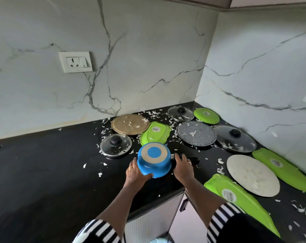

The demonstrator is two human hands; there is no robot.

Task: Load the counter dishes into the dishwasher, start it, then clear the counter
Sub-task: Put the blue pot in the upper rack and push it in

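The blue saucepan (154,160) sits upside down on the black counter (43,163) between the two hands. The left hand (136,172) holds its near left wall, with the thumb curled along the lower rim. The right hand (183,165) lies over the pan's black handle (194,160) with its fingers spread. Whether it actually grips the handle is hard to make out.

Just beyond the left hand lies a glass lid (115,145) with a black knob. Past the pan, a green tray (155,133) overlaps a woven mat (130,124). Beyond the right hand are a speckled grey plate (196,133) and a larger glass lid (234,138). Farther back sit a small glass lid (180,114) and a round green lid (206,115). To the right of the right hand rests a white plate (253,175), flanked by two long green trays (282,169); the nearer one (240,195) is partly hidden by the striped right sleeve (224,218).

White shreds (154,114) litter the counter around all of these. The pan hides the tray's near edge, and something at the far right is cut off by the frame.
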